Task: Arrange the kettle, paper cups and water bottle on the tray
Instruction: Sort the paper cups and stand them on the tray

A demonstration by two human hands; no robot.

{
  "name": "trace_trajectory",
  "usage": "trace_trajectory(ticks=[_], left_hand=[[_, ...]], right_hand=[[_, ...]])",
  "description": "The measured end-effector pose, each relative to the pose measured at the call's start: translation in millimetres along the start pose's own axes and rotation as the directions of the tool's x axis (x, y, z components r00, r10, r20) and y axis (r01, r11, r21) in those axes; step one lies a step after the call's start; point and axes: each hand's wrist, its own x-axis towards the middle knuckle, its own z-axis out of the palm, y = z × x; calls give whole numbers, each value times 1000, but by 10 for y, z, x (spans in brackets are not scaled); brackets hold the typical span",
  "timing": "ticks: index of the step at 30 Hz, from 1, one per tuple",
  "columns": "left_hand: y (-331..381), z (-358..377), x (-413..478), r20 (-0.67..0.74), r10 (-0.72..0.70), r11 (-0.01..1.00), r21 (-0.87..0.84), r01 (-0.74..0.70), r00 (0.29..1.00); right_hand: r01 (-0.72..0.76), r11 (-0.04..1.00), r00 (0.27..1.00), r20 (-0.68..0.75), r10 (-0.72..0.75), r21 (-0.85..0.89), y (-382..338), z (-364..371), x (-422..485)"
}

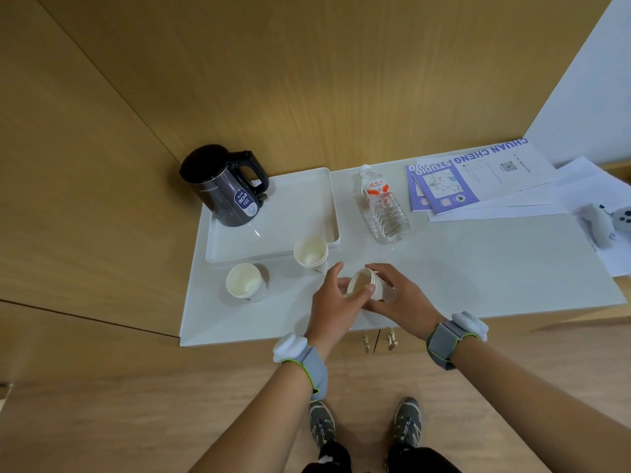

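Right in the middle, a small stack of paper cups point(365, 285) was held by both hands just above the white counter point(478, 268). The left hand point(336, 302) was wrapped around the near side of the stack, with its fingers curled shut on it. The right hand point(399, 295) was closed on the far side, with its thumb laid over the top rim. The stack was tipped, so its open mouth was turned toward the camera.

At 11 o'clock from the hands, a second stack of cups point(311, 251) was stood upright, touching the near right corner of the white tray point(307, 206). At 9 o'clock from the hands, a third stack of cups point(245, 280) was stood upright on the counter, just in front of the tray.

At the tray's far left corner, about 10 o'clock, a dark kettle point(223, 186) was stood upright with its handle turned to the right.

At 1 o'clock from the hands, a clear water bottle point(384, 206) was laid on its side on the counter, just beside the tray's right edge.

At 2 o'clock, purple and white papers point(478, 182) were spread out.
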Motion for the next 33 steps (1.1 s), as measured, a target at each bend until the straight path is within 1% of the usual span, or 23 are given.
trace_trajectory(ticks=[4, 7, 12, 15, 18, 20, 25, 28, 31, 33], left_hand=[[4, -7, -41, -4, -3, 1000, -17, 3, 1000], [3, -22, -64, -1, -4, 999, -34, 4, 1000], [53, -66, -117, -4, 15, 999, -37, -15, 1000], [70, -69, -148, 9, 62, 998, -9, -62, 998], [55, -43, -139, 47, 134, 988, 71, -137, 990], [47, -21, -121, 54, 176, 979, 91, -181, 983], [51, -4, -106, 6, 265, 956, 129, -263, 964], [40, -49, -97, -72, 298, 950, 122, -288, 952], [52, -154, -49, -119, 328, 940, 138, -311, 937], [67, -258, -9, -194, 351, 935, 134, -330, 916]], right_hand=[[9, 999, 1000, 8, -9, -32, -15, -29, -23], [12, 1000, 1000, 6, -12, -19, -36, -34, -27], [41, 999, 999, -26, -42, -33, -57, -25, -49], [37, 998, 998, -55, -41, -60, -46, -30, -58], [34, 992, 996, -81, -44, -121, -29, -33, -68], [25, 990, 994, -102, -39, -138, -7, -28, -70], [-24, 994, 993, -120, 11, -111, -45, -5, -97], [-67, 995, 990, -129, 56, -80, -41, -23, -107], [-98, 993, 987, -132, 89, -64, 11, -66, -147], [-128, 991, 983, -140, 122, -32, 32, -91, -180]])
